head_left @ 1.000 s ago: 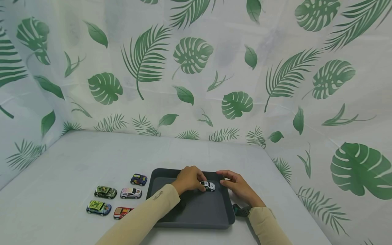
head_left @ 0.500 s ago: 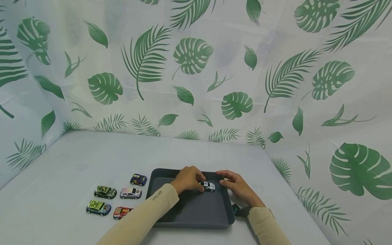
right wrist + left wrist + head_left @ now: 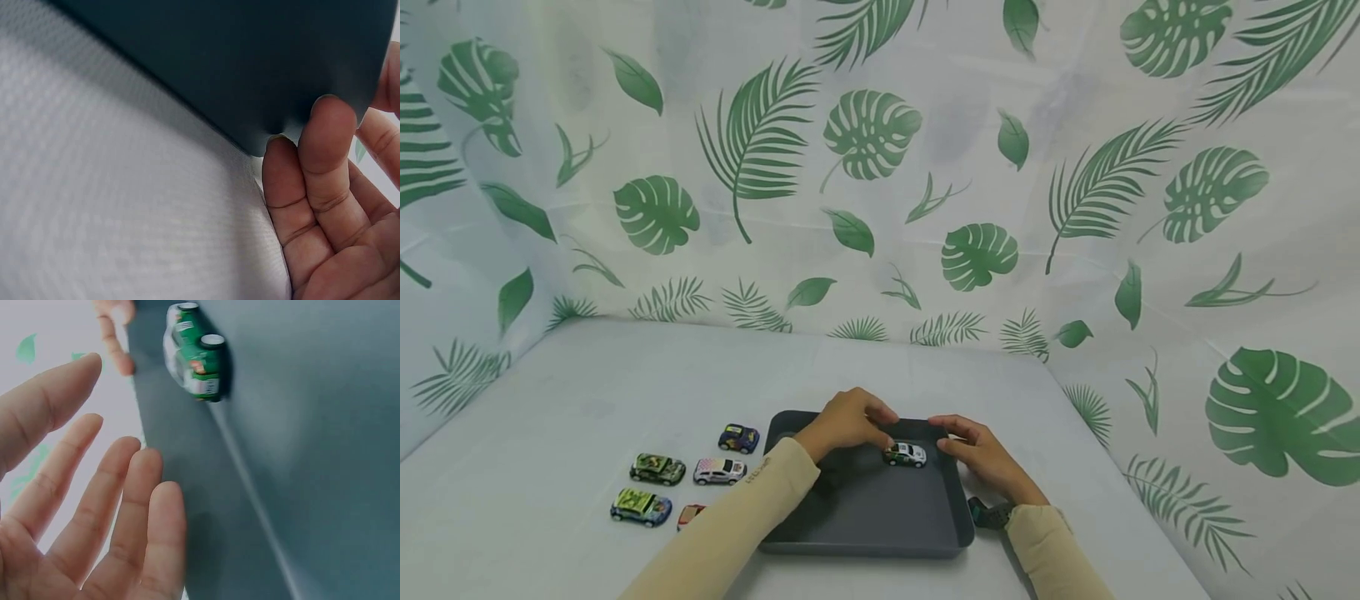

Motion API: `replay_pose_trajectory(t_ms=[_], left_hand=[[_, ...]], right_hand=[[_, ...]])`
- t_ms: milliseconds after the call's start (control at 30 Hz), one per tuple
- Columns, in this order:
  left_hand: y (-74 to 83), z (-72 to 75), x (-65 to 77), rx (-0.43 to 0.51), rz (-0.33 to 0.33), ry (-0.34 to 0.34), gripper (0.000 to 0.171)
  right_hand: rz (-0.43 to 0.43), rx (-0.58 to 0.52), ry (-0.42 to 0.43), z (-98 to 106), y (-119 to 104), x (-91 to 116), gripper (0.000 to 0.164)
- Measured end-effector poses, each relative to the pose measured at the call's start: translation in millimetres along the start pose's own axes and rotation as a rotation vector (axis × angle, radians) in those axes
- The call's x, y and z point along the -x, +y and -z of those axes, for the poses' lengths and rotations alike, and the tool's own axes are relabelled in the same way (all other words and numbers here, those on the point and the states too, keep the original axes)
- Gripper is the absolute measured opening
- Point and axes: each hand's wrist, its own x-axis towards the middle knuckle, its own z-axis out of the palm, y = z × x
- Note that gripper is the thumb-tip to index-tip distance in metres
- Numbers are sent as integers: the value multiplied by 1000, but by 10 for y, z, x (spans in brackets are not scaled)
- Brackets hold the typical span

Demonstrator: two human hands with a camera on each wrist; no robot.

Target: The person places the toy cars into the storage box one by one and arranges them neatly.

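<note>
A white-and-green toy car (image 3: 906, 454) stands in the dark grey baking tray (image 3: 880, 552), near its far right corner. My left hand (image 3: 847, 423) is just left of the car, above the tray. In the left wrist view its fingers (image 3: 167, 525) are spread and straight with nothing between them, and the car's green side (image 3: 200, 353) shows apart from them. My right hand (image 3: 988, 457) holds the tray at its far right corner. In the right wrist view, curled fingers (image 3: 328, 134) press the tray's outer wall (image 3: 237, 69), while the thumb lies at the rim.
Left of the tray, several toy cars stand on the white table: a dark blue one (image 3: 738, 438), a camouflage one (image 3: 657, 469), a white one (image 3: 720, 472), a yellow-blue one (image 3: 641, 507) and a red one (image 3: 688, 517), partly behind the left sleeve (image 3: 722, 525).
My left hand has let go of the white-and-green car and moved up and left from it. The car stays in the tray. My right hand has kept its place at the corner.
</note>
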Motion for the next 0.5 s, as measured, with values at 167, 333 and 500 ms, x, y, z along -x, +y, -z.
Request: replay_pose_trajectory(t_ms=[167, 333, 500], left_hand=[[-12, 113, 37, 65, -36, -46, 35], [17, 219, 108, 108, -78, -115, 38], [38, 310, 169, 148, -101, -183, 41]], right_hand=[[11, 2, -2, 1, 18, -8, 47], [13, 5, -1, 3, 33, -10, 46], [8, 1, 1, 10, 30, -8, 47]])
